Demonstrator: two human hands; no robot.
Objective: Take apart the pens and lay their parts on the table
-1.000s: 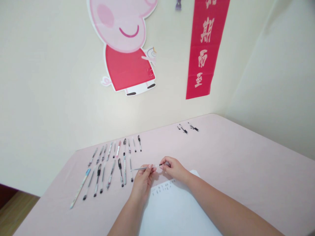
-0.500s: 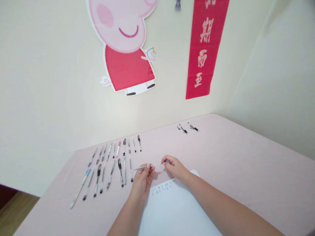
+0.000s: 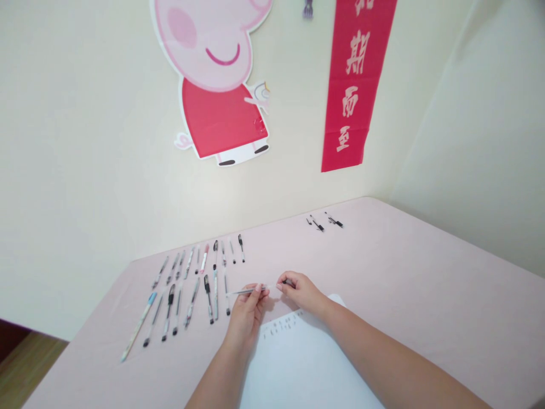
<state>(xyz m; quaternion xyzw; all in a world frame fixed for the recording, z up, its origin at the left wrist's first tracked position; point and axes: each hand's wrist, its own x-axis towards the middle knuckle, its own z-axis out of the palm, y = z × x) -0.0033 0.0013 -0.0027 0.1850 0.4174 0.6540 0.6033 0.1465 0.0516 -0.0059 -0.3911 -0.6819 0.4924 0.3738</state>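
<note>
A slim pen [image 3: 239, 292] with a grey barrel lies pinched between the thumb and fingers of my left hand [image 3: 249, 304], its thin end pointing left. Just to the right, my right hand [image 3: 302, 291] is closed, thumb and forefinger together by the pen's pale right end. A small dark pen part [image 3: 289, 282] shows in its fingers; whether it is a cap I cannot tell. Both hands are over the far edge of a white paper sheet [image 3: 298, 363] with a few lines of handwriting.
Several pens stand in two rows on the left, among them a black-capped pen [image 3: 208, 299], a pink pen [image 3: 205, 259] and a blue-capped pen [image 3: 139, 326]. Black pen parts [image 3: 317, 223] lie at the back of the pink table [image 3: 404, 272]. Behind rises a wall with a red banner [image 3: 353, 85].
My right hand has shifted slightly left and turned a little, so more of the dark part shows in its fingers. My left hand and the pen have barely moved.
</note>
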